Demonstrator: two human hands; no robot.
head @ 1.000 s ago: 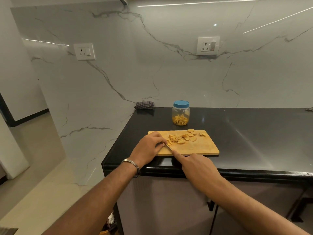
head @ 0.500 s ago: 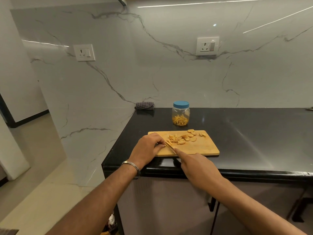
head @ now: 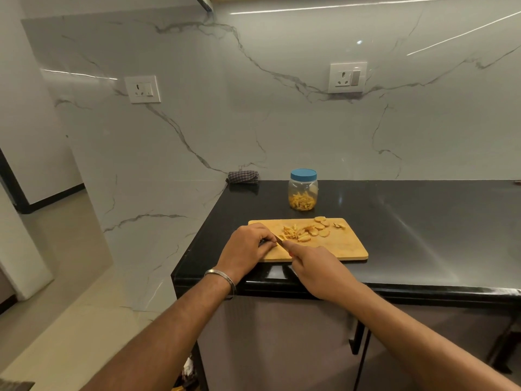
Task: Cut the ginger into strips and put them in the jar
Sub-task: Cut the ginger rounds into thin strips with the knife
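Note:
A wooden cutting board [head: 335, 246] lies on the black counter [head: 423, 221] near its front edge. Ginger strips [head: 291, 232] and round ginger slices [head: 320, 228] lie on the board's far half. My left hand [head: 246, 249] rests curled on the board's left end, fingers pressing down beside the blade; what lies under them is hidden. My right hand [head: 315, 266] grips a knife [head: 280, 241], whose short visible blade points toward the strips. Behind the board stands a clear jar [head: 303, 190] with a blue lid on, holding ginger strips.
A folded checked cloth [head: 243, 176] lies in the counter's back left corner against the marble wall. Two wall sockets [head: 348, 77] are set above. The counter's left edge drops to the floor just left of the board.
My right hand has drawn the knife slightly back and left, closer to my left fingers. The left hand has stayed in place on the board.

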